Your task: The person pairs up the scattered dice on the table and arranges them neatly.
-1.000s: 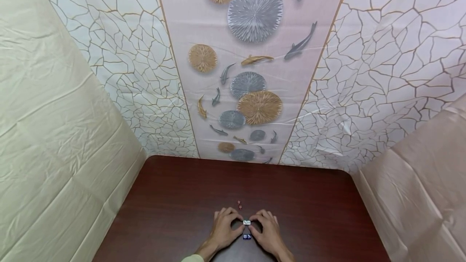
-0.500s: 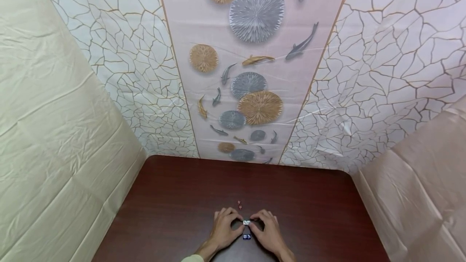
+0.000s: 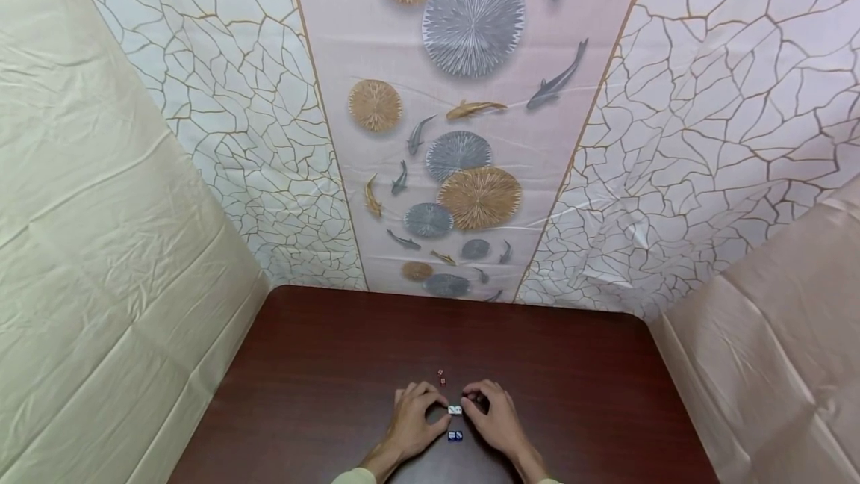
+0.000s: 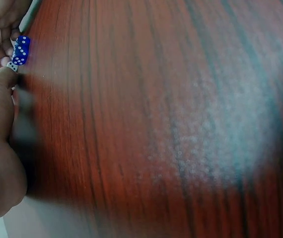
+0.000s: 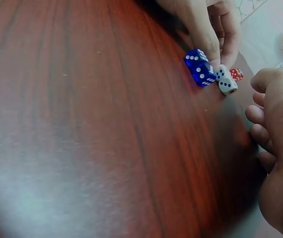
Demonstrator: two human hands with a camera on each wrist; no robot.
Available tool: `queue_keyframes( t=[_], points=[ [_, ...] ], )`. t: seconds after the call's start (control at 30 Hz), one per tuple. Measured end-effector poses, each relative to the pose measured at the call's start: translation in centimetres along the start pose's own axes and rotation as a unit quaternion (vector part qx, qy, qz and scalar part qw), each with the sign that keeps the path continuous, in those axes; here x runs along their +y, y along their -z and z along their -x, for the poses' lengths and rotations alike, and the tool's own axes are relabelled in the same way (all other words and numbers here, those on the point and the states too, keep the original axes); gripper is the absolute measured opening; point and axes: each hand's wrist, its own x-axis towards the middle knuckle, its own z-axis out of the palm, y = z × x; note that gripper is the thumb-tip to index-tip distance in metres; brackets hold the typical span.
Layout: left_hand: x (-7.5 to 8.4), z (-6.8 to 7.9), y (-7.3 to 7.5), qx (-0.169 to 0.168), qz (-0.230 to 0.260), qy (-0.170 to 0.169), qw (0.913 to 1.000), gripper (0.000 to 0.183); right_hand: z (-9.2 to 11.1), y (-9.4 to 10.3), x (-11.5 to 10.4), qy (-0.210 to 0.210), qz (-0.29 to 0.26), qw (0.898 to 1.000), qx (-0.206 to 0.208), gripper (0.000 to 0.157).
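White dice (image 5: 227, 86), rounded cubes: left hand (image 3: 411, 421) pinches one, right hand (image 3: 499, 420) curves loosely; right wrist view, unlike left, shows red die (image 5: 237, 74).

We see a fish-patterned backdrop (image 3: 457, 125) behind the dark wooden table (image 3: 336, 342), cream cloth (image 3: 101, 260) left of it, beige cloth (image 3: 773, 342) right.

The white dice (image 5: 227, 84) carry dark blue pips and one reddish spot, the blue dice (image 5: 199, 67) are translucent with white pips, and the red dice (image 5: 237, 74) show white pips too. The table (image 3: 336, 342) is dark reddish brown, streaked with darker grain. A pale pink panel (image 3: 416, 43) bears gold and grey discs and fish, white cloth (image 3: 692, 95) is crazed with gold-brown and grey lines, and the side drape (image 3: 87, 245) is cream.
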Motion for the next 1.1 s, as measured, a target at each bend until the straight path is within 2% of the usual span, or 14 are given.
queue_keyframes(
  t=[0.13, 0.37, 0.63, 0.83, 1.1],
  points=[
    [0.0, 0.0, 0.1, -0.001, -0.005, 0.0, 1.0, 0.025, -0.8, 0.0, 0.1, 0.008, 0.001, 1.0, -0.003, 0.013],
    [0.0, 0.0, 0.1, -0.023, -0.003, 0.015, 0.9996, 0.022, -2.4, 0.2, 0.0, -0.032, 0.002, 0.998, -0.048, 0.012],
    [-0.1, 0.1, 0.2, -0.026, -0.001, 0.02, 0.9995, 0.021, -3.8, 0.1, -0.4, -0.025, 0.023, 0.994, -0.1, 0.013],
    [0.1, 0.1, 0.3, -0.031, -0.004, 0.022, 0.9993, 0.02, -4.8, -0.3, -0.7, -0.017, 0.042, 0.992, -0.12, 0.015],
    [0.1, 0.0, 0.3, -0.005, -0.003, 0.001, 1.0, 0.023, -5.5, -1.0, -1.1, -0.006, 0.057, 0.99, -0.129, 0.013]
  ],
)
